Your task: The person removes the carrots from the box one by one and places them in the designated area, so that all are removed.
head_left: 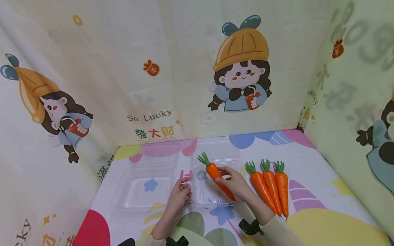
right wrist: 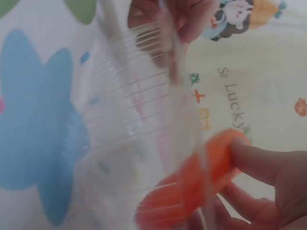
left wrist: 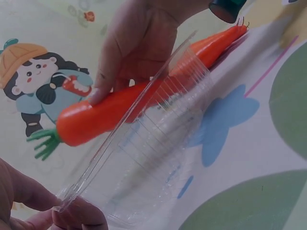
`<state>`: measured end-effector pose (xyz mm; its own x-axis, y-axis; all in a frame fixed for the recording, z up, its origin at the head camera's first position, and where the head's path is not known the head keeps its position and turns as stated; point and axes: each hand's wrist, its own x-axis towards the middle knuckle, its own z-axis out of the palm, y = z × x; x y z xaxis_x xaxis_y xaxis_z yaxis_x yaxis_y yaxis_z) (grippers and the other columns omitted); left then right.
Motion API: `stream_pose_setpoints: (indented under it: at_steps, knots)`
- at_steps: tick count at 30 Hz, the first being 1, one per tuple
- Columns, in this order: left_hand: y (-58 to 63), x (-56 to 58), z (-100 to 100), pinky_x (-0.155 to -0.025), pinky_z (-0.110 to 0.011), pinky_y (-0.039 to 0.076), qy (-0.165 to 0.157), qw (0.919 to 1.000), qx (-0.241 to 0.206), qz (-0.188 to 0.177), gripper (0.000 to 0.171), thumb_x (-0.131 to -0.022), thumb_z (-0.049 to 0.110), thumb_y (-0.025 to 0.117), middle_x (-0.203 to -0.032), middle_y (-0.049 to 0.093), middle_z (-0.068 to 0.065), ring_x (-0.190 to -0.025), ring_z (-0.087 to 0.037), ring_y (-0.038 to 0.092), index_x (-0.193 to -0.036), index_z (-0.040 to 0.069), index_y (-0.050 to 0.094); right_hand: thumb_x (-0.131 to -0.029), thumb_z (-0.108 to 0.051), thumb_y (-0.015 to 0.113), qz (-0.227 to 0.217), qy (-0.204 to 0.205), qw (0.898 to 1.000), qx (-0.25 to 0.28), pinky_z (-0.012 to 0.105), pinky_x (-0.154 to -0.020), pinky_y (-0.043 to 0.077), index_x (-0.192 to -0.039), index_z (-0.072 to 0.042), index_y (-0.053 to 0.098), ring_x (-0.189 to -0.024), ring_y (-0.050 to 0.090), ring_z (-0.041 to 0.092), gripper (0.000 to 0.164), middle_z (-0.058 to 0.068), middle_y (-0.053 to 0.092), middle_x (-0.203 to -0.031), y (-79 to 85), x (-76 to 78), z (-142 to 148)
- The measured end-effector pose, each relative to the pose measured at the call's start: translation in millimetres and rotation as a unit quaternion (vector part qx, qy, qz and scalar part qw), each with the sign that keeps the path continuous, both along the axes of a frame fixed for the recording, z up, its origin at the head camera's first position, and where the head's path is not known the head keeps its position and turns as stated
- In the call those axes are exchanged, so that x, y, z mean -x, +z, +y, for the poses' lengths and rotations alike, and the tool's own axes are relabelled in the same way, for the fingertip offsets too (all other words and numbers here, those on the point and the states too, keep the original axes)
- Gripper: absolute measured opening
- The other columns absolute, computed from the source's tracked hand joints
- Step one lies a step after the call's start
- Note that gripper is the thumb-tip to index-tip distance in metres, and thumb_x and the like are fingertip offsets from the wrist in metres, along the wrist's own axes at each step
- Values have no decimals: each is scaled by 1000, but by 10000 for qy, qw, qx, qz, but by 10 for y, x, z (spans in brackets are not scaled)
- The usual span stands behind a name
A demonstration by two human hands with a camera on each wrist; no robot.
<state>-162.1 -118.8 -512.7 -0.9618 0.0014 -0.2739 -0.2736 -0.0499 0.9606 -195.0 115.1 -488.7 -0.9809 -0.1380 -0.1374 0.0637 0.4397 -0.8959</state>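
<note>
My right hand (head_left: 235, 182) grips an orange toy carrot (head_left: 212, 171) with green leaves, slanted over the right-hand clear plastic box (head_left: 212, 202). In the left wrist view, the carrot's leafy end (left wrist: 45, 143) points to the left, and its thin tip passes behind the box's ribbed wall (left wrist: 163, 120). My left hand (head_left: 177, 196) is at the left side of the same box and pinches its rim at a corner between thumb and fingers. The right wrist view has the lower part of the carrot (right wrist: 168, 201) showing through the clear wall.
A second clear box (head_left: 123, 203) stands open to the left, its lid (head_left: 160, 153) folded back. Several more carrots (head_left: 267, 189) lie side by side at the right. Patterned cloth walls (head_left: 184, 102) enclose the table (head_left: 311, 222) at the back and sides.
</note>
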Motion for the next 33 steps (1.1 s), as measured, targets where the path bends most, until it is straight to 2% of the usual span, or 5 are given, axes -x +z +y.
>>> stream_pose_setpoints:
  at_steps: [8,14,18,26,33]
  knots:
    - [15,-4,12,-54,-22,49,-17,10000,-27,73,42,-103,4,49,-96,48,-1,-73,-14,48,-143,-3,39,-97,-25,72,-307,-262,9961,787,39,-76,63,-144,-6,55,-99,65,26,53,18,62,-127,95,38,22]
    - [22,-6,23,-54,-21,48,-48,9999,-24,87,42,-104,4,49,-94,47,0,-73,-13,48,-144,-3,40,-98,-29,71,-769,-442,9842,1536,37,-73,64,-149,-6,47,-93,64,24,60,18,59,-120,136,42,63]
    - [13,-8,27,-53,-21,48,-30,9999,-44,113,42,-104,5,49,-94,48,0,-72,-12,48,-144,-3,40,-99,-29,68,-1005,-368,9769,1851,35,-73,62,-153,-8,41,-88,66,22,64,18,63,-117,138,33,99]
    - [12,-19,14,-53,-21,48,4,9999,-46,102,42,-103,5,49,-94,48,0,-72,-12,48,-143,-2,41,-99,-33,68,-1124,-334,9738,1948,32,-69,60,-154,-11,40,-83,67,21,65,15,65,-113,126,15,121]
    - [7,-18,8,-53,-21,48,10,10000,-32,57,42,-103,6,50,-95,49,-1,-73,-13,48,-143,-2,40,-99,-33,69,-1065,-334,9756,1890,33,-70,61,-153,-11,41,-84,67,22,64,16,65,-114,125,3,158]
